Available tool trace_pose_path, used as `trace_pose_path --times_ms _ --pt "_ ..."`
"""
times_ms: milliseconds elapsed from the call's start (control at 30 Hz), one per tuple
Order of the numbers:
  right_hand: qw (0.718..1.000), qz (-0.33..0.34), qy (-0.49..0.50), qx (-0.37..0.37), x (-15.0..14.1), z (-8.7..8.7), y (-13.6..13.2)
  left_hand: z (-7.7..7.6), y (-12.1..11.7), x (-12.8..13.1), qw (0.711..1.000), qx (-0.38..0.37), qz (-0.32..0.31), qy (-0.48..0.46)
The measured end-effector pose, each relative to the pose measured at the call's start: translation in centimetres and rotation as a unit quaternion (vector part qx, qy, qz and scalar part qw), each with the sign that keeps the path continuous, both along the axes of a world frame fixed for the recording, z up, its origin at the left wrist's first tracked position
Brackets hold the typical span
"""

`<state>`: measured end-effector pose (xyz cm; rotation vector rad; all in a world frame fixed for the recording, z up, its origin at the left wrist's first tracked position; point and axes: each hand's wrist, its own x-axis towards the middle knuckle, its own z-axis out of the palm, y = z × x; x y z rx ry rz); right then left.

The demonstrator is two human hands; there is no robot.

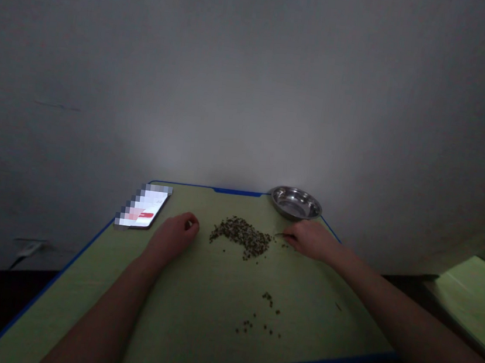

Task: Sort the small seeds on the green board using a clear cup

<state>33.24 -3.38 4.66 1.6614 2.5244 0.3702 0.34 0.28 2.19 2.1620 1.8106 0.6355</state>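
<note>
A heap of small dark grains (242, 237) lies in the middle of a green table (192, 305) with a blue rim. My left hand (175, 234) rests on the table just left of the heap, its fingers curled in a loose fist. My right hand (310, 239) lies to the right of the heap, fingers pinched together on something thin that I cannot make out. A few scattered grains (265, 317) sit nearer the front edge.
A shallow steel bowl (296, 203) stands at the table's far right corner, just behind my right hand. A lit phone (144, 209) lies at the far left. A plain wall rises behind the table. Another green surface (475, 298) shows at the right.
</note>
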Motion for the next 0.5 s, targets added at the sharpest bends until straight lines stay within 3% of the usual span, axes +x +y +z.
trace_pose_path --times_ms 500 --pt "0.999 0.044 0.026 -0.009 -0.09 0.3 0.51 -0.1 0.14 -0.09 1.0 -0.002 -0.004 -0.002"
